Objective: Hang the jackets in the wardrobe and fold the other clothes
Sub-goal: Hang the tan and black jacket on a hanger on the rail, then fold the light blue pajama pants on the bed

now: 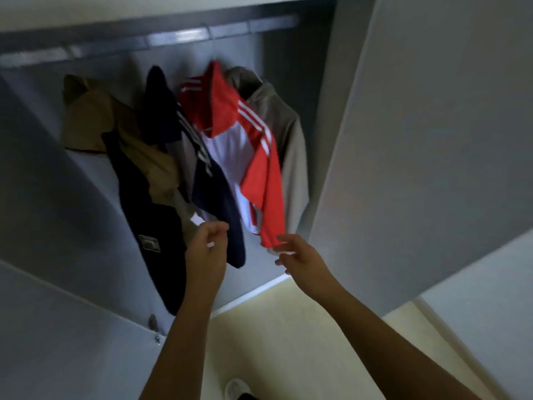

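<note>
Nearest me sits a white shoe (236, 388) on the pale floor (274, 327). Above it my left hand (206, 249) curls loosely beside the navy jacket (213, 186); blur hides whether it pinches anything. My right hand (298, 252) is spread, fingertips (277, 249) touching the sleeve of the red jacket (259, 174), which hangs in the wardrobe (34, 168). I'd gently tug each hem straight, checking hangers sit square on the rail (184, 36) so nothing slips off

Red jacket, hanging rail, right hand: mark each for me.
red jacket (261, 180): head view, on its red sleeve.
hanging rail (187, 36): head view, on the bar's bright middle stretch.
right hand (301, 255): head view, on the back of the hand.
</note>
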The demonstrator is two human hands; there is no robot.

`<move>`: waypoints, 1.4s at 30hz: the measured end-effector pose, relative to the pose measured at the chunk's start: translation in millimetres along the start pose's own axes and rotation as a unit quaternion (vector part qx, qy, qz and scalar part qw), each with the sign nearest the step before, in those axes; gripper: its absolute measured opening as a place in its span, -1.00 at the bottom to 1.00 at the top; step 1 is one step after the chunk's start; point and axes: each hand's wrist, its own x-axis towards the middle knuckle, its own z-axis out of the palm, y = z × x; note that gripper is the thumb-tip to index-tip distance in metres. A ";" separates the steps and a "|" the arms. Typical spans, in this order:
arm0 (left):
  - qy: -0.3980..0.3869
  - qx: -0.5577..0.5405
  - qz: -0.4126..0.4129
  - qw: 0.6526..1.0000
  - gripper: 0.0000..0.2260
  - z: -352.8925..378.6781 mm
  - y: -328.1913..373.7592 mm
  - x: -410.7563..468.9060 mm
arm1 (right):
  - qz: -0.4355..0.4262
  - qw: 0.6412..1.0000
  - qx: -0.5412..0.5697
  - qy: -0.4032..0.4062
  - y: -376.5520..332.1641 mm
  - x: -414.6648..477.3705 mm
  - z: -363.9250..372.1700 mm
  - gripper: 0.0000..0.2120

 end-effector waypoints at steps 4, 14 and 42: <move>-0.142 -0.023 0.002 0.990 -0.78 83.9 15.7 -75.9 | 0.023 0.996 0.010 0.089 27.1 -85.0 -89.1 -0.72; -0.348 -0.017 0.039 0.937 -0.67 215.3 76.4 -158.4 | 0.076 0.949 0.076 0.298 71.3 -211.3 -213.7 -0.73; -0.757 -0.048 0.175 0.628 -0.79 401.0 168.9 -530.5 | 0.104 0.645 0.237 0.719 189.8 -582.2 -327.3 -0.72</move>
